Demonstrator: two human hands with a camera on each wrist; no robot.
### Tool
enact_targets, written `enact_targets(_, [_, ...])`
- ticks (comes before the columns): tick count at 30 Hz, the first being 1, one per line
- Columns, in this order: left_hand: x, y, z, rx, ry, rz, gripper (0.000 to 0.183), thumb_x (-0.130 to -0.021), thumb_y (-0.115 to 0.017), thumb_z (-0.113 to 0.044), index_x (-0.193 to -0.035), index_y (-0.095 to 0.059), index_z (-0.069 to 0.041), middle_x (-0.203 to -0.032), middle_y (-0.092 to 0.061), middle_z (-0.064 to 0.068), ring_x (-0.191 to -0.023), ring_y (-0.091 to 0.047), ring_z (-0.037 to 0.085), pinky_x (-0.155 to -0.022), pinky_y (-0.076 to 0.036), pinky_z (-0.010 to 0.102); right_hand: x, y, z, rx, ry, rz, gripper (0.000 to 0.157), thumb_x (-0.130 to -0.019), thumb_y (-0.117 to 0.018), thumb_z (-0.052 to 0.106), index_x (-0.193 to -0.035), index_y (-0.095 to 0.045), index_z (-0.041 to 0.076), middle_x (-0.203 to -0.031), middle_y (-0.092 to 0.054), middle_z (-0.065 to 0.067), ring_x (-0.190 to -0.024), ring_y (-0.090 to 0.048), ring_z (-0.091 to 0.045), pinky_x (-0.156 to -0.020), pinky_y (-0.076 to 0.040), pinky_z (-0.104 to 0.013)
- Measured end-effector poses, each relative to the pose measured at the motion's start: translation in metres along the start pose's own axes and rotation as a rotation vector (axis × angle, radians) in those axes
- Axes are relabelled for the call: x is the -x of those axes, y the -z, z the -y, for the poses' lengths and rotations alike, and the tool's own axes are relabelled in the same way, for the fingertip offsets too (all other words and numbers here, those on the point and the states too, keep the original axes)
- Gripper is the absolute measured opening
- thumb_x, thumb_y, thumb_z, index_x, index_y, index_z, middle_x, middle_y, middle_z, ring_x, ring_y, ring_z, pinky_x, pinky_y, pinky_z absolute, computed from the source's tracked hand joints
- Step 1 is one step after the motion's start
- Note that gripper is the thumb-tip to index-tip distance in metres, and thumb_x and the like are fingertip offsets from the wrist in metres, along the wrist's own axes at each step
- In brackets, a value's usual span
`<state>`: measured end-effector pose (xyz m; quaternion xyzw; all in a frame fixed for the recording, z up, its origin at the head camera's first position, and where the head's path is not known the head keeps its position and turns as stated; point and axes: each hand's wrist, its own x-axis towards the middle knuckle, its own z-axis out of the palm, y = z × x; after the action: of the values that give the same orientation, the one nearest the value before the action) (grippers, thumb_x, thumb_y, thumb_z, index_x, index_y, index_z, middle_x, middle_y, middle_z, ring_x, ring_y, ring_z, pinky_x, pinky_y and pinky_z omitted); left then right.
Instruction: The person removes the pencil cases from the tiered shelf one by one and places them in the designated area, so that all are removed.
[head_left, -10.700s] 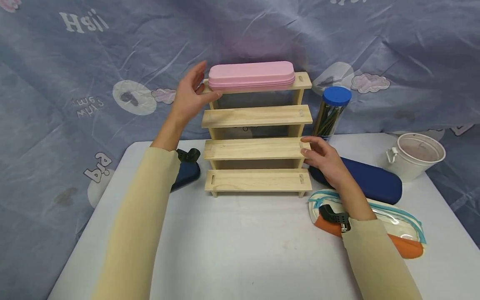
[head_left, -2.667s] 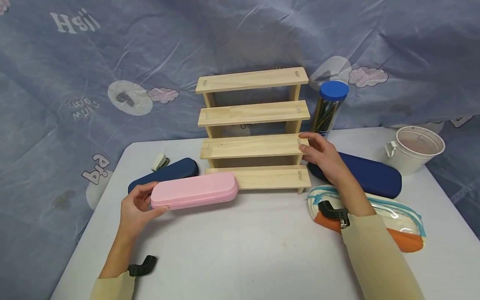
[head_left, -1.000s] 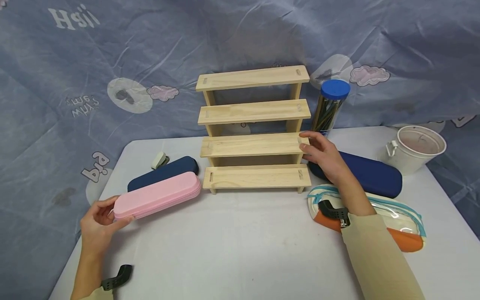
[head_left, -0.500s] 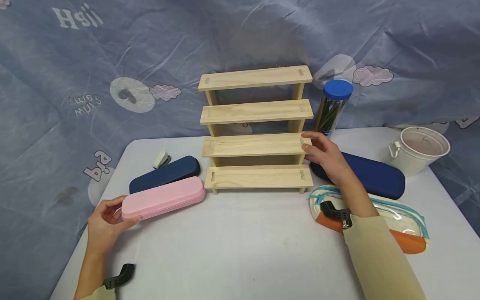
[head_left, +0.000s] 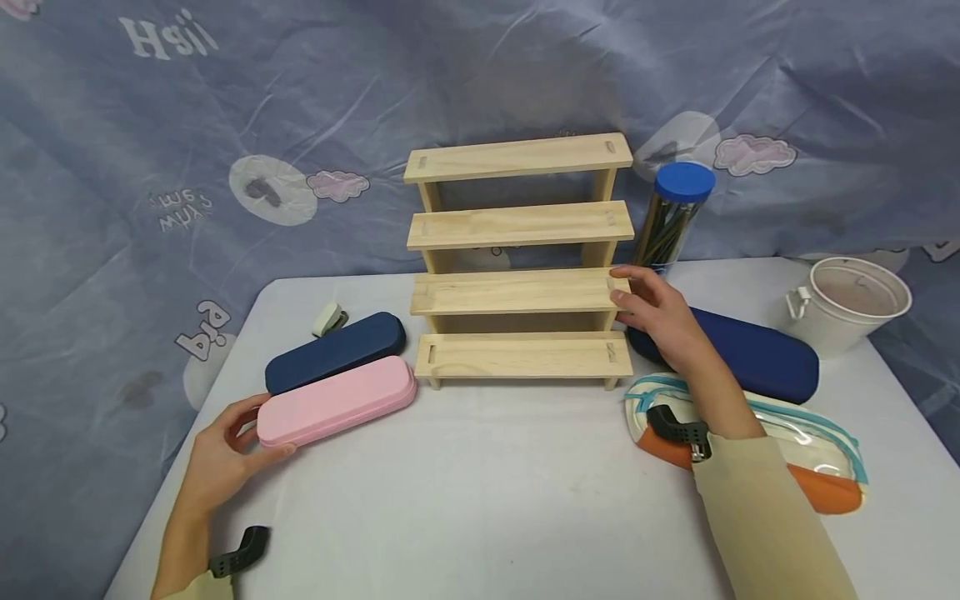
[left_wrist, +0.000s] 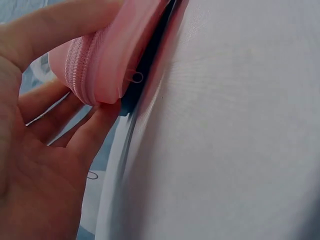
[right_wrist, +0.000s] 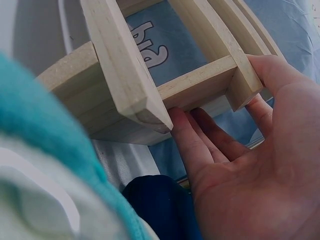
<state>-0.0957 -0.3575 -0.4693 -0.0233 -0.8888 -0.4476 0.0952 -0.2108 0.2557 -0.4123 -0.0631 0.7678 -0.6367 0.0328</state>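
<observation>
My left hand (head_left: 221, 454) holds the left end of a pink zippered pencil case (head_left: 337, 402), thumb on the near side and fingers behind. The case lies at the table's left, right in front of a dark blue case (head_left: 336, 353). In the left wrist view the pink case's zipper (left_wrist: 80, 70) shows between thumb and fingers. My right hand (head_left: 663, 321) grips the right end of the third step down on a four-tier wooden shelf (head_left: 517, 292). In the right wrist view its thumb and fingers are at the shelf's (right_wrist: 200, 77) side; some fingertips are hidden behind the wood.
A small white stapler-like object (head_left: 327, 318) lies behind the dark blue case. On the right are a blue-lidded jar of sticks (head_left: 667, 225), a navy case (head_left: 757, 354), a cream and orange pouch (head_left: 817, 462) and a white bucket (head_left: 843, 321). A patterned cloth (head_left: 480, 75) hangs behind.
The pink pencil case has come off the top tier, leftward and down to the table in my left hand, and now lies along the dark blue case. My right hand stays on the shelf.
</observation>
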Motion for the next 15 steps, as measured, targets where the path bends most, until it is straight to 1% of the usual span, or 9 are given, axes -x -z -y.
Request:
enact_targets(4, [0.0012,-0.0015,-0.0014,-0.026,0.008,0.029,0.086,-0.059,-0.093,-0.008,-0.134,-0.050,-0.005,-0.128,-0.052,0.010,-0.108,-0.049,0.004,-0.087,-0.041,0.008,0.0005,0.0006,-0.0002,-0.002,0.006,0.003,0.055,-0.095,-0.059,0.041,-0.142,-0.043,0.018,-0.151,-0.031,-0.005,-0.135,-0.035,-0.024,-0.098,-0.043,-0.044])
enact_targets(7, [0.0029,-0.0025,-0.0037,-0.048,0.003,0.048,0.086,-0.060,-0.093,-0.013,-0.134,-0.049,-0.006,-0.127,-0.052,0.009,-0.108,-0.049,0.001,-0.086,-0.040,0.007,0.0004,0.0009,-0.0005,-0.001,0.006,0.002,0.054,-0.095,-0.059,0.040,-0.142,-0.043,0.018,-0.151,-0.031,-0.005,-0.135,-0.034,-0.024,-0.098,-0.043,-0.044])
enact_targets(12, [0.0035,-0.0036,-0.0022,-0.078,0.003,0.056,0.087,-0.061,-0.093,-0.021,-0.135,-0.049,-0.009,-0.127,-0.053,0.009,-0.108,-0.048,0.000,-0.086,-0.041,0.007,-0.0008,0.0000,-0.0005,0.000,0.003,-0.007,0.054,-0.094,-0.060,0.041,-0.141,-0.043,0.019,-0.149,-0.034,-0.006,-0.131,-0.039,-0.025,-0.098,-0.043,-0.045])
enact_targets(15, [0.0034,-0.0040,-0.0004,-0.098,0.009,0.063,0.087,-0.062,-0.093,-0.024,-0.136,-0.049,-0.010,-0.127,-0.053,0.008,-0.107,-0.048,0.000,-0.085,-0.041,0.007,-0.0012,-0.0003,-0.0003,0.002,0.000,-0.006,0.054,-0.094,-0.060,0.041,-0.141,-0.043,0.019,-0.148,-0.034,-0.007,-0.131,-0.039,-0.025,-0.097,-0.044,-0.044])
